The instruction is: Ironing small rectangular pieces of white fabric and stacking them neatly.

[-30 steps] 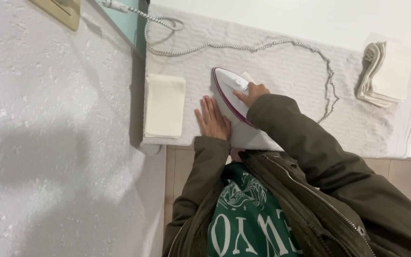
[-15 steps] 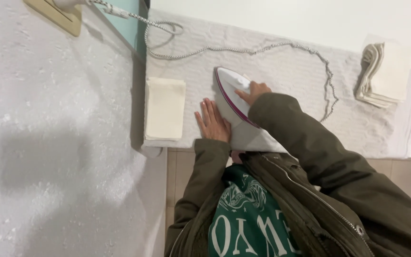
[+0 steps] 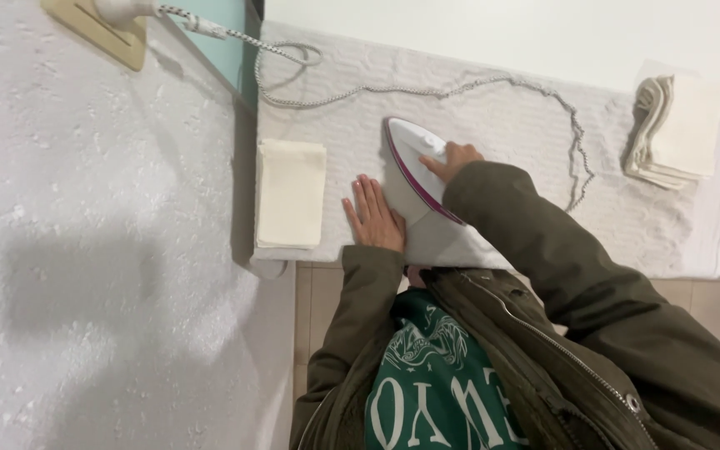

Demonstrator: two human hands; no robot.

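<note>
Almost no change from a moment ago. Right hand (image 3: 453,158) still wrapped around the handle of the white and purple iron (image 3: 414,167), middle of the frame. Iron moved only a tiny bit, if at all. Left hand (image 3: 374,215) still flat, fingers spread, pressing on the pale cloth (image 3: 452,246) just left of the iron. Looks like slow ironing going on in one spot, cloth held steady.

Folded cream cloth (image 3: 291,193) left of the hands, same place as before. Stack of folded cloths (image 3: 672,133) at the upper right, well apart. Braided cord (image 3: 427,87) looping over the white towel-covered counter (image 3: 493,75) up to a plug (image 3: 118,10) in the wall socket (image 3: 97,29), upper left.

Hard to see: bottom plate of the iron, and most of the cloth, hidden under the iron and the green jacket sleeve (image 3: 543,250). Plug cut off by the top edge. Small grey thing at the far right edge, too small to tell.
</note>
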